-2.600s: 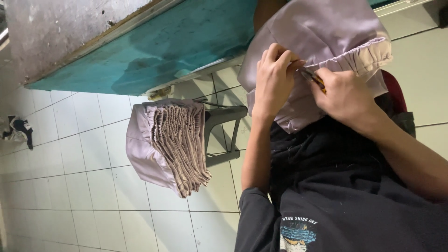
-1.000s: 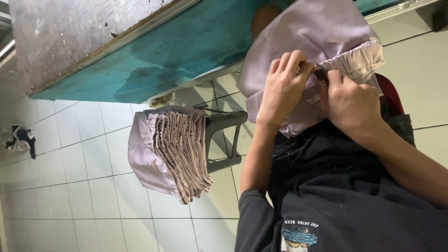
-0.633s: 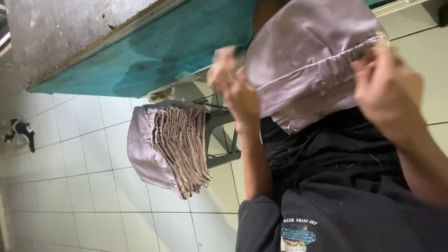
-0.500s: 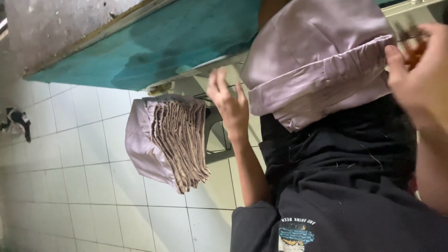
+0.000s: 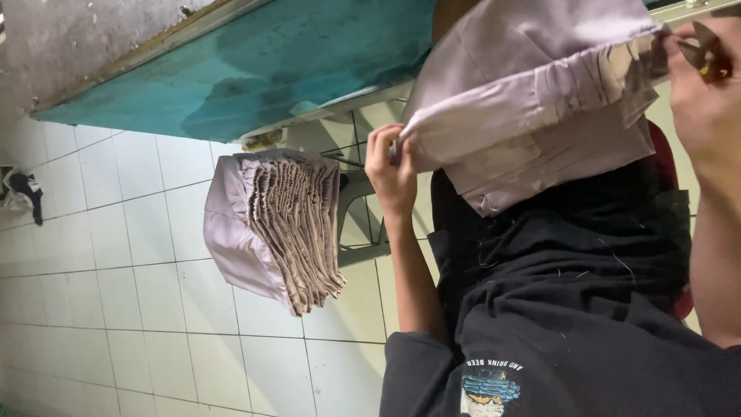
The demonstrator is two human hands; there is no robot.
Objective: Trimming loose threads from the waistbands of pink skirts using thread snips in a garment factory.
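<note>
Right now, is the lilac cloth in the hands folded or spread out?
Spread out: the left hand and right hand hold the lilac cloth stretched between them.

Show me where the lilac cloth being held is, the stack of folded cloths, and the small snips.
Lilac cloth (image 5: 532, 85), head view, on its smooth upper panel.
Cloth stack (image 5: 297, 220), head view, on the layered folded edges.
Snips (image 5: 706, 54), head view, on the dark blades above the right hand (image 5: 706, 100).

Cloth (image 5: 532, 100) across lap, left hand (image 5: 390, 166) at one end, right hand (image 5: 706, 93) with snips (image 5: 706, 54) at the other. Stack (image 5: 282, 224) on stool (image 5: 359, 224) beside left hand. Door (image 5: 255, 62) beyond. Rag (image 5: 23, 189) on floor (image 5: 116, 293), well apart.
</note>
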